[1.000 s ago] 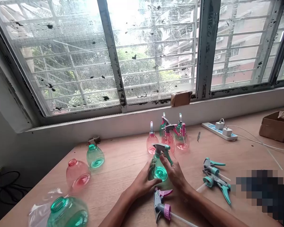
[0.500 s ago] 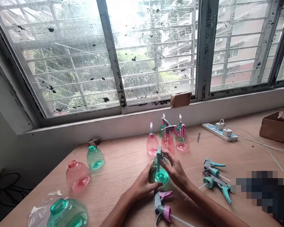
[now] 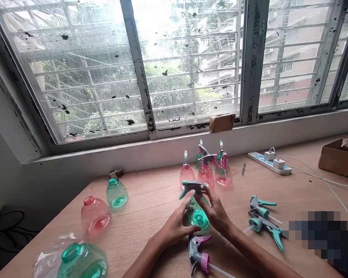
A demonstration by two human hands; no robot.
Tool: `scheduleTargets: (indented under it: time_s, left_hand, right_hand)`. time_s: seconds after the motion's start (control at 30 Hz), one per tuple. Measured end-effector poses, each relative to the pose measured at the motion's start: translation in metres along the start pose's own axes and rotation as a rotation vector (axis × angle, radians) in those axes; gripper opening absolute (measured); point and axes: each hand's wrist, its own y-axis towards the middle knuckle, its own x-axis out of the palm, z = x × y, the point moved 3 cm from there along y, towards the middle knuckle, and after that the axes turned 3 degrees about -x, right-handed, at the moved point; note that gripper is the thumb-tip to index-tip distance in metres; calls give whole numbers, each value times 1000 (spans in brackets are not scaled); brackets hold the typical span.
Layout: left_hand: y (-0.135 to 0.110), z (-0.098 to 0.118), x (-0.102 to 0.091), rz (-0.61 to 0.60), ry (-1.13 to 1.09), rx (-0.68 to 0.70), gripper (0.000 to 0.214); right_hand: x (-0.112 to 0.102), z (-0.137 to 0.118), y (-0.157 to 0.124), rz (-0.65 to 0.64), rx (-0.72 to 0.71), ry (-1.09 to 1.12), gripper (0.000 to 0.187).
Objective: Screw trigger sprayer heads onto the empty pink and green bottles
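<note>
A green see-through spray bottle (image 3: 199, 219) stands upright on the table between my hands. My left hand (image 3: 178, 224) is closed round the bottle's left side and lower body. Up at the neck, my right hand (image 3: 213, 206) has its fingers and thumb closed round the collar of the grey and teal spray head (image 3: 194, 186), whose trigger points left. The collar itself is mostly hidden by the fingers. Just in front of the bottle lies a loose grey and pink spray head (image 3: 199, 256) with a clear tube.
Pink and green bottles with spray heads (image 3: 205, 175) stand behind my hands. Headless bottles, green (image 3: 117, 193), pink (image 3: 95, 214) and larger-looking green (image 3: 82, 260), stand left. Teal spray heads (image 3: 263, 222) lie right; a power strip (image 3: 269, 163) and cardboard box (image 3: 339, 157) are farther back.
The spray head on the green bottle has turned, its trigger swinging from facing me to pointing left. My right hand has shifted slightly at the neck; my left hand stays round the bottle.
</note>
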Motion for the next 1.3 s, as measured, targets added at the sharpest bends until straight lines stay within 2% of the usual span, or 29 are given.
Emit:
scheduleTargets:
  time_s: [0.13, 0.43, 0.77, 0.9, 0.97, 1.07, 1.17, 1.3]
  left_hand:
    - [0, 2, 1, -6, 12, 6, 97]
    - [-1, -1, 1, -7, 38, -11, 93]
    - [-1, 3, 2, 5, 43, 5, 86]
    - [-3, 2, -2, 80, 60, 5, 93]
    - [-5, 0, -6, 148, 61, 3, 102]
    - [-7, -2, -9, 211, 18, 6, 106]
    - [-6, -1, -8, 212, -82, 15, 105]
    - [-2, -1, -3, 178, -270, -6, 98]
  right_hand:
    - [1, 7, -1, 23, 30, -8, 29]
    - [-3, -2, -1, -22, -34, 14, 36]
    - [-5, -13, 3, 23, -123, -33, 19]
    - [-4, -13, -1, 37, -149, -47, 21]
    - [-4, -11, -3, 67, -123, -24, 26]
    - [-8, -6, -4, 172, 4, 113, 27]
    - [-13, 1, 2, 245, 137, 335, 23]
    - [-16, 9, 11, 224, 207, 520, 32]
